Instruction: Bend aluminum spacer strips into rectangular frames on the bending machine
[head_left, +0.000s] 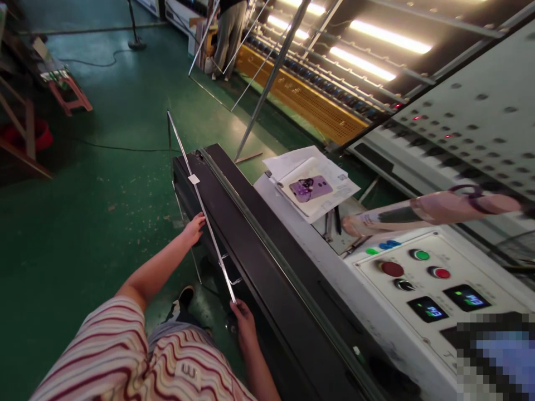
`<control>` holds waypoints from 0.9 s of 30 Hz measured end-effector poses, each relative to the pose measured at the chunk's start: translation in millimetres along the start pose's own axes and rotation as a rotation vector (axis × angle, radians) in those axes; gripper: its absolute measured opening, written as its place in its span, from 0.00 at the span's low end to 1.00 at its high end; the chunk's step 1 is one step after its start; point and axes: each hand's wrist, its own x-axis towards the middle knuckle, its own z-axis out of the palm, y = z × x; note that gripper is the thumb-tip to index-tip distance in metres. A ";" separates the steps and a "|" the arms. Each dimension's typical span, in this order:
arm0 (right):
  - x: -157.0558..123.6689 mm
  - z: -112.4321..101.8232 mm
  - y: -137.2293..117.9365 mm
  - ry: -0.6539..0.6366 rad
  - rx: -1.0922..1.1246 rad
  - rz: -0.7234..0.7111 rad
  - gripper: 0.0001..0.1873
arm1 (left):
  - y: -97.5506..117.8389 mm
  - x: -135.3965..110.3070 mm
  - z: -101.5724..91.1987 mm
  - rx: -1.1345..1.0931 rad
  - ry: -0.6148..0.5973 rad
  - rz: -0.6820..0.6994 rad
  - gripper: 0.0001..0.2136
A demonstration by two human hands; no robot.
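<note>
You're standing on a scuffed green floor in a workshop lit by bright tube lights, well beyond your hands. The fingers of your left hand close on the edge of a long, slim silver strip, partway along it, and those of your right hand pinch its near end. So the strip runs from your right fingers past your left ones and on toward a far corner; whether it edges a pane or an open frame, you cannot tell from here. A small white sticker sits on it just beyond your left fingers. Immediately to the right of both sets of fingers lies a long black machine bed. Past that, farther right of your left fingers, a purple phone rests on loose papers, with a pinkish bottle lying near them. Well to the right of your right fingers is a control panel with a green button, a red button and two lit displays. Far ahead of your left fingers stands a co-worker in gray trousers; ahead and to their left is a pink stool.
</note>
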 end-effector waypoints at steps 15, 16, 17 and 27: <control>2.9 -7.6 5.4 0.035 -0.036 -0.005 0.29 | -97.8 -88.9 -26.5 0.335 -0.167 -0.048 0.26; 1.7 -8.5 5.4 0.030 -0.016 -0.008 0.28 | -100.3 -90.6 -24.4 0.353 -0.164 -0.045 0.26; 0.2 -9.7 5.8 0.026 0.002 -0.016 0.28 | -102.4 -91.5 -21.9 0.370 -0.161 -0.038 0.26; -50.0 -79.8 68.3 0.179 -0.151 -0.009 0.32 | -113.5 -124.0 13.6 0.551 -0.070 0.498 0.26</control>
